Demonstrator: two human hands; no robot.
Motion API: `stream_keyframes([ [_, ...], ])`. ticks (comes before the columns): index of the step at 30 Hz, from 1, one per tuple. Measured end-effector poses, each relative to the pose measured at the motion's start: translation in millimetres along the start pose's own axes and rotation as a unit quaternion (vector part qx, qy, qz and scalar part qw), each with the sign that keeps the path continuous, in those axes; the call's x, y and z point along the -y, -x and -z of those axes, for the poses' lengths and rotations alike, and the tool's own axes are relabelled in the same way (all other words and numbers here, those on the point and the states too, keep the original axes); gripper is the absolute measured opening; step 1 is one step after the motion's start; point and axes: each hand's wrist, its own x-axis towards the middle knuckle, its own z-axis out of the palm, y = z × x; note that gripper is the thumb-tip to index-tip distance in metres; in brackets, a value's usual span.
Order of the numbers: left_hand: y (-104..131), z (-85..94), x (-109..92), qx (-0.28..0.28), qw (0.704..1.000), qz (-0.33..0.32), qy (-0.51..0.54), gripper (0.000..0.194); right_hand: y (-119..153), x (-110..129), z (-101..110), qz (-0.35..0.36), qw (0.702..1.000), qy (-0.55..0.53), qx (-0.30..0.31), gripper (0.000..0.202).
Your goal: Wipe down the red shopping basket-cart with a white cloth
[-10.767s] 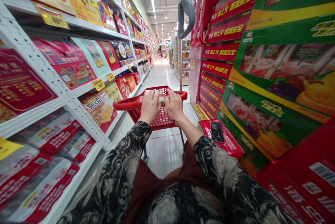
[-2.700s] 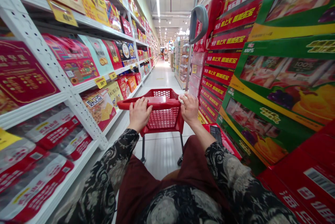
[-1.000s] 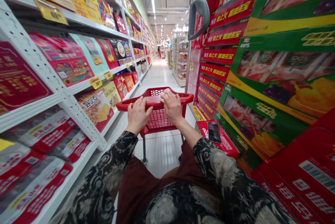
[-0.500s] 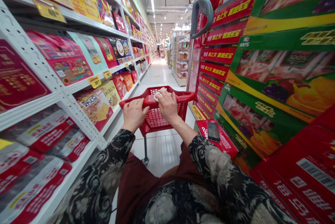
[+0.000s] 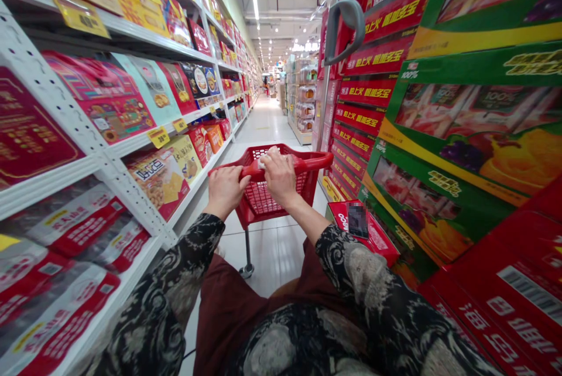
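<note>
A small red shopping cart (image 5: 263, 197) with a meshed basket stands in front of my knees. My left hand (image 5: 226, 188) is closed over the left part of its red handle bar (image 5: 311, 162), the thumb lying along the near side. My right hand (image 5: 280, 177) lies on the middle of the bar, its fingers curled over a white crumpled cloth or tissue (image 5: 264, 159). Most of that white piece is hidden under the fingers. Inside the basket, the part I can see shows only red mesh.
White shelves (image 5: 132, 147) with boxed snacks line the left. Stacked red drink cartons (image 5: 366, 92) and green juice boxes (image 5: 478, 92) rise at the right. A grey loop handle (image 5: 360, 24) tops a metal pole. A phone (image 5: 357, 219) lies on a red box (image 5: 380, 241). The tiled aisle (image 5: 267, 112) runs ahead.
The cart's handle and the grey loop handle have shifted slightly to the right. My right hand has flattened a little over the white piece, so less of it shows. My left hand keeps its grip.
</note>
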Motion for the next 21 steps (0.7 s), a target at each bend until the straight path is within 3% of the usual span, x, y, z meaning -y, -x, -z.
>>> stream_keyframes([
  [5,0,-1.3,2,-0.012,1.0,-0.009,0.007,0.034,7,8,-11,0.092,0.996,0.002,0.007,0.03],
  [12,-1,6.0,9,0.02,1.0,-0.002,0.003,0.039,17,-49,8,0.016,0.996,0.024,-0.081,0.028],
  [14,1,4.7,8,0.015,1.0,0.009,0.002,0.044,18,-55,10,-0.014,0.995,0.02,-0.098,0.029],
  [17,2,1.6,7,-0.001,1.0,0.016,-0.01,0.048,15,-42,5,-0.044,0.994,0.01,-0.096,0.03],
  [21,1,2.4,5,0.012,0.999,0.013,-0.031,0.047,8,-3,-6,0.017,0.999,-0.006,-0.026,0.03],
])
